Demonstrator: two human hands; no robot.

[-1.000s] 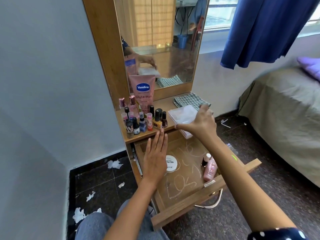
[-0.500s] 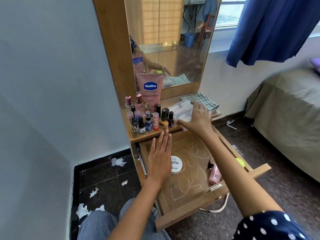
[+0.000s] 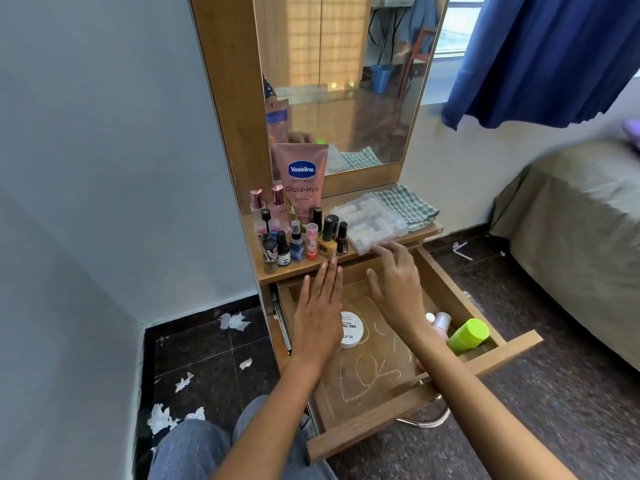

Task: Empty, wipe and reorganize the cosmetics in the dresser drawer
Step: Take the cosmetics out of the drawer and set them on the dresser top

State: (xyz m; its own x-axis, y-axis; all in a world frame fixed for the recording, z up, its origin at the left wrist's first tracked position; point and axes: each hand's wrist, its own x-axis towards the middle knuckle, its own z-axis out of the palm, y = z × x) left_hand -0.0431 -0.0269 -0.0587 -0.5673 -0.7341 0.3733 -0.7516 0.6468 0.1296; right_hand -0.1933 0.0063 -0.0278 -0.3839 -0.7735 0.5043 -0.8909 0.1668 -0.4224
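The wooden dresser drawer point(image 3: 485, 362) stands pulled out, with white scribbles on its floor. A round white jar point(image 3: 353, 332), a pink bottle point(image 3: 441, 322) and a lime green container point(image 3: 469, 336) lie inside it. My left hand point(image 3: 320, 313) hovers flat and empty over the drawer's left side. My right hand point(image 3: 394, 285) is over the drawer's back, fingers spread, fingertips just below a clear plastic pouch point(image 3: 372, 223) on the dresser top. Several nail polish bottles point(image 3: 304, 242) and a pink Vaseline tube point(image 3: 302, 181) stand on the dresser top.
A checked cloth point(image 3: 407, 204) lies behind the pouch, under the mirror point(image 3: 339, 81). Torn white tissue bits point(image 3: 166, 414) litter the dark floor at left. A bed point(image 3: 581, 233) stands at right, a blue curtain point(image 3: 547, 53) above it. My knees are below the drawer.
My right hand has let go of the clear pouch on the dresser top and drawn back over the drawer. A green container now shows in the drawer. My left hand stayed put.
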